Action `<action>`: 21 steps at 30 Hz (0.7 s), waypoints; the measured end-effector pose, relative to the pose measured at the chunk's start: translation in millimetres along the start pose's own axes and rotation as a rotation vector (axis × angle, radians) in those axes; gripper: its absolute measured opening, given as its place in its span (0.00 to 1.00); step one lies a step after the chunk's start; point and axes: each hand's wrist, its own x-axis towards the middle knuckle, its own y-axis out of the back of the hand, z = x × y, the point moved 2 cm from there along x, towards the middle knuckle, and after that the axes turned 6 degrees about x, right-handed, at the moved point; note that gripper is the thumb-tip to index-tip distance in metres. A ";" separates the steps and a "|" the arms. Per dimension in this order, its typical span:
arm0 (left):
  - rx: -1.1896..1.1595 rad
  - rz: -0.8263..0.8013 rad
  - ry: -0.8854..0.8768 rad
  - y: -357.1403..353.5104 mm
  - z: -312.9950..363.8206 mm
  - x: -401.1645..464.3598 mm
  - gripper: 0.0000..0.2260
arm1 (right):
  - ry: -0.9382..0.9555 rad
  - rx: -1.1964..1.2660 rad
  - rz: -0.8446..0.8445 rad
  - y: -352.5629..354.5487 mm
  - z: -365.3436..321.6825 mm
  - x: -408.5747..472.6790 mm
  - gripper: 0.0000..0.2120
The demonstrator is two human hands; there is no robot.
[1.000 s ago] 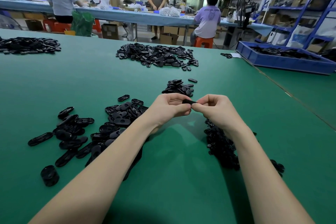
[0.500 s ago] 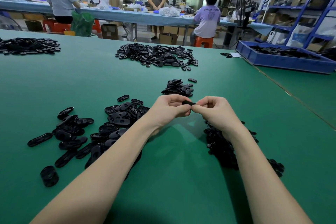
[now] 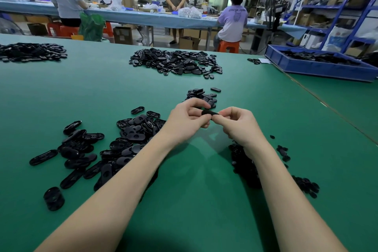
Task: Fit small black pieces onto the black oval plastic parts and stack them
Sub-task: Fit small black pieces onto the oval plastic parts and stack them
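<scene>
Above the green table, the left hand and right hand pinch one black oval part between their fingertips. Loose oval parts lie left, small pieces right. Beyond, a larger heap, a blue bin, and seated workers.

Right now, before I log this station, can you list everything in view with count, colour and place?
Oval part: one, black, pinched between both hands above the table.
Loose oval parts: many, black, spread on the table left of the hands.
Small pieces: a heap, black, under and right of the right forearm.
Small pile: several, black, just beyond the hands.
Far piles: two, black; centre and far left.
Table: one, green.
Bin: one, blue, far right, holding black parts.
Shelving: blue, right background.
Other workers: three, at a blue-covered bench behind.
Left hand: fingers closed on the part.
Right hand: fingers closed on the part.
</scene>
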 end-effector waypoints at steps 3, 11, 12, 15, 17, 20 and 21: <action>0.214 -0.035 -0.107 11.2 3.3 0.6 0.08 | -0.099 0.136 -0.036 2.0 2.1 -2.0 0.04; 0.651 0.113 -0.204 20.4 -8.0 12.9 0.07 | -0.082 0.038 -0.073 2.6 4.6 2.3 0.09; 0.683 0.145 -0.195 18.8 -7.9 20.5 0.07 | -0.089 0.040 -0.066 4.4 4.7 2.5 0.10; 0.811 0.179 -0.175 9.0 -3.8 48.9 0.07 | -0.133 0.073 -0.040 8.5 3.8 3.3 0.13; 0.957 0.183 -0.216 1.0 2.6 69.0 0.08 | -0.152 0.100 -0.049 9.6 2.7 3.0 0.14; 1.131 0.169 -0.263 -8.1 10.4 94.5 0.07 | -0.164 0.086 -0.073 9.4 2.2 2.3 0.15; 1.178 0.158 -0.259 -10.7 11.7 101.5 0.07 | -0.166 0.085 -0.077 9.1 2.6 2.2 0.15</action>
